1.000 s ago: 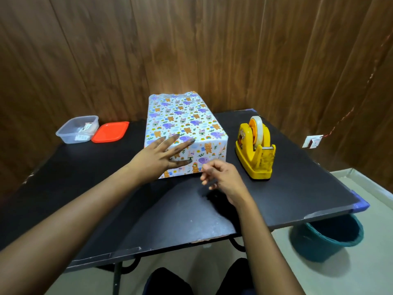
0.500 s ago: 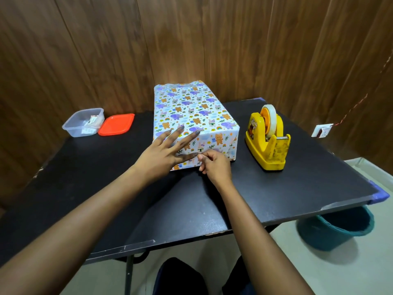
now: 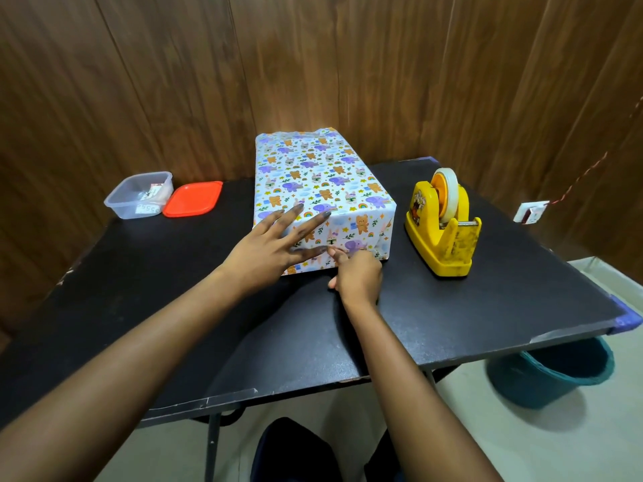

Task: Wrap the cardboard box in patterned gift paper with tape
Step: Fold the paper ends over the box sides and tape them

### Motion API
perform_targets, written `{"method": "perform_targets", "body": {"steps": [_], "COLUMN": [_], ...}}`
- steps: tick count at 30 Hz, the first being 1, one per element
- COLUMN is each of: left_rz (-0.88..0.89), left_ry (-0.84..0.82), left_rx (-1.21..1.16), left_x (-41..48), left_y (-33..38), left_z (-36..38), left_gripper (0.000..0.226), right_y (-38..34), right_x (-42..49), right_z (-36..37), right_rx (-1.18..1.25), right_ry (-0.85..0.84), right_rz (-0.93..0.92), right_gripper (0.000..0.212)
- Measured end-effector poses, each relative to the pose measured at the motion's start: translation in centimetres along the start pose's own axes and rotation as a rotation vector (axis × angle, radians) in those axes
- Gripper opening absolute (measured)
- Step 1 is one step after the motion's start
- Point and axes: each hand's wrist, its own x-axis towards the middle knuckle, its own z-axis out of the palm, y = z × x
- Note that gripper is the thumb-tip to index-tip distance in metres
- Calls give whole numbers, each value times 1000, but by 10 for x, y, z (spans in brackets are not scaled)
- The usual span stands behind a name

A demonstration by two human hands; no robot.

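The box (image 3: 313, 175), already covered in gift paper (image 3: 360, 224), lies in the middle of the table (image 3: 139, 290). Its long axis runs roughly from 6 to 12 o'clock, with one short end facing the person and the other close to the wall.

The left hand (image 3: 264, 252) lies flat with its fingers spread. The palm is on the near end face and the fingertips reach over the top edge, pinning the paper down.

The right hand (image 3: 358, 276) sits just at 3 o'clock of the left one, low on the same near face. Its fingers are curled and a fingertip presses the paper. I cannot tell whether a strip of tape is under it.

Both hands touch the near end, so that flap is probably the one being sealed.

The tape dispenser (image 3: 442, 227) stands at 3 o'clock of the box, apart from it, on the right hand's side. The far end lies at 12 o'clock, beyond both hands.
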Motion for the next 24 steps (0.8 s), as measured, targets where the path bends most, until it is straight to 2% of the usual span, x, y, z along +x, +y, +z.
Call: {"method": "perform_targets", "body": {"steps": [3, 6, 11, 14, 16, 19, 20, 22, 24], "left_rz": [1, 3, 3, 6, -1, -17, -23, -29, -26], "left_ry": [-18, -26, -58, -75, -75, -62, -60, -56, -64], "left_rx": [0, 19, 32, -4, -23, -53, -56, -57, -65], "left_x": [-2, -4, -7, -6, -4, 1, 6, 17, 30], "left_y": [-2, -3, -2, -2, -1, 5, 8, 15, 21], "left_z": [2, 3, 2, -1, -5, -10, -13, -15, -17], "left_gripper": [70, 65, 59, 67, 72, 75, 76, 73, 67], "right_y": [-2, -1, 4, 5, 3, 1, 1, -4, -13], "right_x": [7, 13, 20, 23, 20, 8, 6, 1, 3], "right_z": [-10, -14, -13, -16, -25, -51, -63, -90, -119], "right_rx": [-43, -213, -337, -291, -229, -66, 2, 84, 17], "right_ry": [-51, -21, 27, -9, -101, -222, -235, -197, 9], "right_rz": [54, 47, 28, 42, 55, 61, 49, -20, -145], "right_gripper": [42, 46, 30, 22, 21, 16, 21, 28, 29]}}
